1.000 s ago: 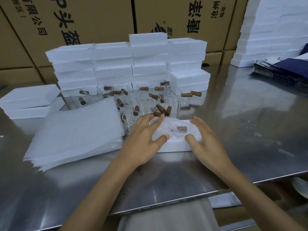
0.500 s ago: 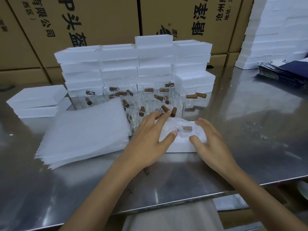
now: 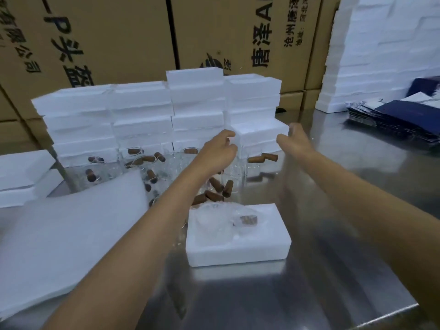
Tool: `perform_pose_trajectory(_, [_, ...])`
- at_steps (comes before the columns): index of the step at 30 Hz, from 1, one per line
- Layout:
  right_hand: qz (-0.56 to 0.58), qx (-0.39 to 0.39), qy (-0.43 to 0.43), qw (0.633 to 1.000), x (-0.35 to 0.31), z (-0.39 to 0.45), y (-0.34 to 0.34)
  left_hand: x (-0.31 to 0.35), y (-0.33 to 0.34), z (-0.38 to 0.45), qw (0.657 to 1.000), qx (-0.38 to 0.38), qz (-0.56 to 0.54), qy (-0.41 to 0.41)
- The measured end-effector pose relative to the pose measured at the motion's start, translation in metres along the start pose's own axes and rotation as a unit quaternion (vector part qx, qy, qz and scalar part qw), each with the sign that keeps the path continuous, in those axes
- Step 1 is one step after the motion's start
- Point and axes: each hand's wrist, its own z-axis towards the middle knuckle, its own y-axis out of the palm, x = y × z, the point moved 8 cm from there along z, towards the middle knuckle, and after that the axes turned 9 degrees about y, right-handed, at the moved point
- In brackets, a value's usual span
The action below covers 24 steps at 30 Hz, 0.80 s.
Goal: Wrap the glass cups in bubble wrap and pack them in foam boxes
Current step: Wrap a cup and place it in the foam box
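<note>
hands [image 3: 217, 151] left foam box [image 3: 238, 236]

- open foam box [image 3: 238, 248] sits near-centre on the metal table [image 3: 357, 191], with a bubble-wrapped cup [image 3: 226, 219] lying in it
- stack of wrap sheets [image 3: 71, 234] just left of that box, on the near left of the table
- bunch of glass cups [image 3: 166, 167] with corks right behind the box and the sheets
- wall of stacked foam boxes [image 3: 142, 110] behind the cups
- couple more foam boxes [image 3: 21, 177] piled at the far left edge
- both hands up over the cups: left hand [image 3: 217, 153] and right hand [image 3: 296, 141] either side of the stack's right end
- pile of flat cartons [image 3: 392, 120] far right, with a tall foam stack [image 3: 385, 51] behind it
- cardboard boxes [image 3: 119, 39] along the back, behind everything
</note>
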Motion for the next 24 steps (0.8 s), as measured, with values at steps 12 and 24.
perform_pose_trajectory(12, [0.107,-0.02,0.091,0.99,0.025,0.111,0.007,-0.04,0.024,0.127,0.997,-0.044,0.015,-0.057])
perform_pose_trajectory(24, [0.258,0.001,0.024,0.966,0.023,0.058,-0.051,0.008,-0.005,0.082,0.953,0.055,-0.297,-0.039])
